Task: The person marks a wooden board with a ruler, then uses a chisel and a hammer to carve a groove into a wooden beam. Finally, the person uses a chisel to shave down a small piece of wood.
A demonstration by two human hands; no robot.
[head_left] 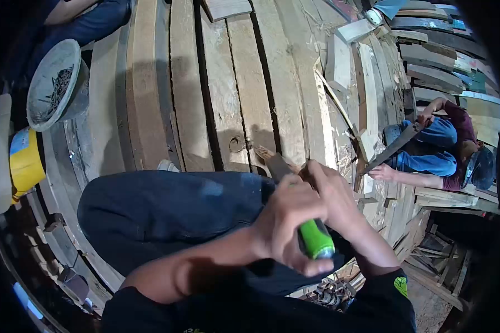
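Over my lap, my left hand (289,219) is wrapped round the green and black handle (315,238) of a chisel-like tool. Its flat grey blade (279,166) points away from me, beyond my knuckles. Beside it, my right hand (326,191) is closed, its fingers apparently round a narrow piece of wood (265,151) with a rough, splintered end. That wood lies against the blade, and my hands cover most of it. My hands are pressed close together and slightly blurred. Under them is my bent leg in dark trousers (172,205).
Long planks (189,100) with dark gaps form the surface. A bucket of nails (55,89) and a yellow container (26,164) stand at left. At right a person (455,144) holds a handsaw (394,147) among timber offcuts. Another person's leg (100,22) shows at upper left.
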